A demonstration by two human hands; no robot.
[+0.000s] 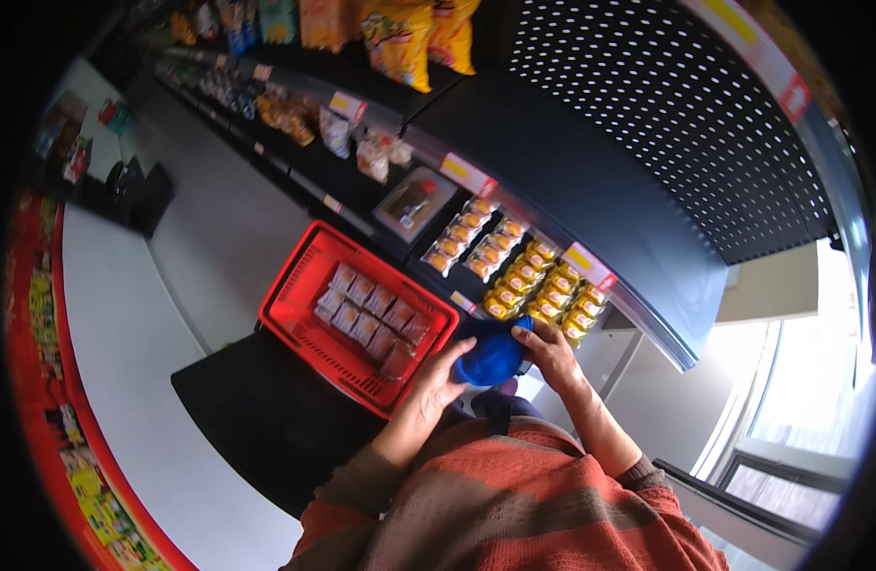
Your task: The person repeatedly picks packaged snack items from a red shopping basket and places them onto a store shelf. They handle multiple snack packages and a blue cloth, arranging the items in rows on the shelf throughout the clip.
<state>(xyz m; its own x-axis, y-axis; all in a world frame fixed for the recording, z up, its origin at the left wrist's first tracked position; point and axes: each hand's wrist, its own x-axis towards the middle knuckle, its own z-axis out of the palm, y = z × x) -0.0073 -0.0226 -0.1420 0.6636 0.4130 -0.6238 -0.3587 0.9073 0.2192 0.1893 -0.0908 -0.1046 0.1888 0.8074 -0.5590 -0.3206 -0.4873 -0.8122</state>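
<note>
In front of my waist I hold a rounded blue item, perhaps a cap or a folded cloth, between both hands. My left hand grips its left side with the thumb on top. At its upper right edge, my right hand pinches it between thumb and fingers. Left of my hands sits a red plastic shopping basket holding two rows of small wrapped packs. Just beyond my hands, yellow-wrapped packs stand in rows on the lower shelf, close to my right hand.
The basket rests partly on a black surface. An upper black shelf with a price-tag rail overhangs the lower one. Clear-wrapped packs and a plastic container stand on the lower shelf. Yellow snack bags stand above.
</note>
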